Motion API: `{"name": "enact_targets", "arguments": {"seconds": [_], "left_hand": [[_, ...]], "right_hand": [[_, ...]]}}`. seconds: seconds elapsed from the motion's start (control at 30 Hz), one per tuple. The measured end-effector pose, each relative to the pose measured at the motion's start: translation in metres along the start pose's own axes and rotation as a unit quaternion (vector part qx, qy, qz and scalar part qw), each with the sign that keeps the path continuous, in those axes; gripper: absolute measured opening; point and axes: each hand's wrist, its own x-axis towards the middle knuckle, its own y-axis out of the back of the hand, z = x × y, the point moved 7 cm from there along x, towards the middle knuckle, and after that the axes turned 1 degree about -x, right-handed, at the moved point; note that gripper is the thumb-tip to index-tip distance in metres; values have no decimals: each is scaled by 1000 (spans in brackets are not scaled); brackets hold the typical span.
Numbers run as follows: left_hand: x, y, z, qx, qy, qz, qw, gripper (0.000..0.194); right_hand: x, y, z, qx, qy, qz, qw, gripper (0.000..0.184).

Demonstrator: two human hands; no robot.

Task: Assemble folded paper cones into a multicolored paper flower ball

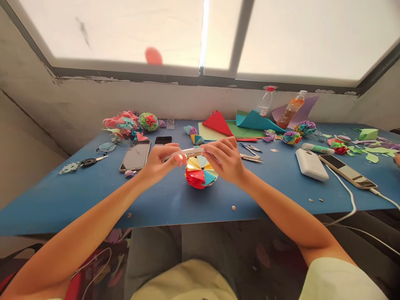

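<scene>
Left hand [164,161] is pinched nearly closed on one end of a thin white strip [193,150]. Colourful paper ball [201,177] sits on the table [168,204] below, can't tell if touching. Right hand [227,158] has curled fingers gripping the other end. Uneven tugging could crease that strip, tbh; dropped wrists might squash the ball.

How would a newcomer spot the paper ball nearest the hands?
Find the blue table and go to its near middle. The paper ball shows just below the left hand and right hand. Unlike the ruffled balls farther back, its face shows yellow and blue wedges meeting centrally.
</scene>
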Motion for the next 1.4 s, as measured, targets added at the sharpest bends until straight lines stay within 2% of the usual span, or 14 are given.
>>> {"name": "enact_targets", "arguments": {"seconds": [0.07,0.13,0.27,0.4,0.53,0.67,0.73,0.83,0.93,1.03,1.13,1.2,1.3,1.4], "left_hand": [[0,1,3,13,-4,16,1000,44],[0,2,3,-5,-6,36,999,34],[-1,0,2,-21,-28,32,999,20],[-1,-4,8,-3,-71,17,997,17],[1,-5,16,8,-100,16,995,18],[0,1,20,28,-106,39,993,18],[-1,-2,19,88,-105,24,990,20],[-3,-9,15,185,-112,-9,976,20],[-5,-14,9,225,-124,-9,966,16],[-6,-15,9,226,-140,2,964,16],[-6,-13,15,229,-158,18,960,15],[-5,-12,18,232,-156,29,960,18],[-4,-11,21,186,-140,17,972,28],[-4,-7,22,130,-123,35,983,31]], "right_hand": [[0,2,-10,-40,54,-5,998,21],[-1,3,-14,-56,71,-5,996,25],[-2,6,0,32,-34,22,999,23],[-2,-1,20,169,-153,12,974,25],[0,-11,29,286,-194,-41,937,20],[-2,-16,33,368,-232,-37,900,16],[-2,-16,29,363,-228,-29,903,16],[0,-13,16,326,-168,-25,930,11],[2,-10,7,292,-126,-25,948,7],[2,-9,9,284,-137,-29,949,13],[-1,-7,20,271,-192,-7,943,14],[-6,-8,31,284,-261,1,923,15],[-13,-16,40,359,-364,-11,859,21],[-13,-23,37,432,-402,-36,807,27]]}}
